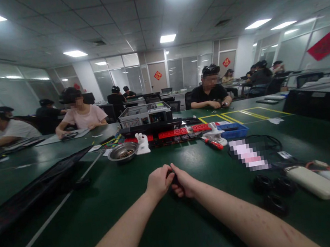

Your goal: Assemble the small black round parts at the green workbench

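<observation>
My left hand (159,181) and my right hand (184,182) meet above the green table (140,244). Between them is a small black object (172,173), mostly hidden by the fingers, so I cannot make out its kind. The fingers of both hands are closed around it. Beyond the hands lie a metal bowl (119,157) with small brass-coloured pieces in it, a white stand (142,144) and a red-handled screwdriver (213,143). Off to the right are three black ring-shaped things (275,205).
An open metal computer case (145,116) stands behind red strips (171,133) and a blue tray (233,131). Cables (268,140) and a cream power bank (315,182) lie right. A long black panel (37,189) lies left. A co-worker (210,91) sits opposite.
</observation>
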Demonstrator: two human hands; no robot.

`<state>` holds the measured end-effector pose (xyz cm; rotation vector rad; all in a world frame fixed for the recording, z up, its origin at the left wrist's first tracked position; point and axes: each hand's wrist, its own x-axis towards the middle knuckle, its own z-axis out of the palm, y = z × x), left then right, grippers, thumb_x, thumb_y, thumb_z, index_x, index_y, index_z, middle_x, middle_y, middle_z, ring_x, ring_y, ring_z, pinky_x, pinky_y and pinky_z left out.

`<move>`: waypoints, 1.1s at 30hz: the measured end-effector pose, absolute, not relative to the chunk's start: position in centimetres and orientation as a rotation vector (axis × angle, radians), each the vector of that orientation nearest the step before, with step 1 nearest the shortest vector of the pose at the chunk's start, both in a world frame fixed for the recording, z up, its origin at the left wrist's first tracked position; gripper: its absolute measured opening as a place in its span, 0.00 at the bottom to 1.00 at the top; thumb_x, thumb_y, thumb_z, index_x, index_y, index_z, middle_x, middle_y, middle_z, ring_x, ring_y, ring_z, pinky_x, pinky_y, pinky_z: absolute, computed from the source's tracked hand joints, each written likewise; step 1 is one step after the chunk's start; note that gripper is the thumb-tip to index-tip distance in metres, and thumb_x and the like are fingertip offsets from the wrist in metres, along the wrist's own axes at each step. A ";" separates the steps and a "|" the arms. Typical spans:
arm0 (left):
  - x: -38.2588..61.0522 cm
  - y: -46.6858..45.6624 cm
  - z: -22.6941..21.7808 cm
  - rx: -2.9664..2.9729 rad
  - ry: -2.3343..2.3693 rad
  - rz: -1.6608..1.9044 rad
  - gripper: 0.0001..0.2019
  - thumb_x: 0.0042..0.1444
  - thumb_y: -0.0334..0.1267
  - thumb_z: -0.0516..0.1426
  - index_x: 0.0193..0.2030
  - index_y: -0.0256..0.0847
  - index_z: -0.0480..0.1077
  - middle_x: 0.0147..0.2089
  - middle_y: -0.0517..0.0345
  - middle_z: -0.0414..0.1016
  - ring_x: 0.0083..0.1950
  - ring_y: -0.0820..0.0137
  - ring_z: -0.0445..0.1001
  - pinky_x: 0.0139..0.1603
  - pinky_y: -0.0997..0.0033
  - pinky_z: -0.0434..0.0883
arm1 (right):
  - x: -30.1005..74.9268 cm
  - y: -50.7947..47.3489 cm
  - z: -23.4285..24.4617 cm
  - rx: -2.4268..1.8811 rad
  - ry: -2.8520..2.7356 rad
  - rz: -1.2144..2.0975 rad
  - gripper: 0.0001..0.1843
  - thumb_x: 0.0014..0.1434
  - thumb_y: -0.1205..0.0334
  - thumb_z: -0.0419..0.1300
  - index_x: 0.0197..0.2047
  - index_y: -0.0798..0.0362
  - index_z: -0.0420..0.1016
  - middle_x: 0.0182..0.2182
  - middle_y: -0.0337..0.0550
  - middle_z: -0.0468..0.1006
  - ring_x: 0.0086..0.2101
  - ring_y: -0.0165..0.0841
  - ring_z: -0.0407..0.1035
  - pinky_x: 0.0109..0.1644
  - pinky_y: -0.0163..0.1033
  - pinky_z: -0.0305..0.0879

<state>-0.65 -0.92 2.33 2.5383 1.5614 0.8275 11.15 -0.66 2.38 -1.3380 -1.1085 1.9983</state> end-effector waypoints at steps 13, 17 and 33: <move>0.0 -0.8 2.7 2.551 1.726 0.689 0.25 0.55 0.50 0.35 0.23 0.40 0.64 0.24 0.55 0.68 0.27 0.69 0.66 0.26 0.73 0.55 | 10.5 -0.2 1.0 -1.441 -1.304 1.175 0.16 0.54 0.58 0.37 0.18 0.52 0.53 0.14 0.35 0.55 0.16 0.27 0.52 0.18 0.32 0.49; 0.6 -0.2 1.8 2.241 1.691 0.899 0.27 0.55 0.49 0.33 0.21 0.39 0.65 0.23 0.55 0.69 0.27 0.69 0.66 0.26 0.73 0.56 | 10.6 -0.3 1.3 -1.460 -1.510 0.637 0.14 0.55 0.61 0.39 0.21 0.53 0.54 0.19 0.37 0.60 0.22 0.28 0.55 0.26 0.33 0.51; -1.7 1.1 2.1 2.603 1.585 0.754 0.20 0.52 0.53 0.40 0.27 0.39 0.61 0.27 0.57 0.65 0.29 0.69 0.64 0.26 0.73 0.55 | 12.5 1.5 0.8 -1.154 -1.078 1.909 0.23 0.53 0.41 0.41 0.22 0.54 0.55 0.10 0.32 0.56 0.11 0.23 0.49 0.13 0.29 0.47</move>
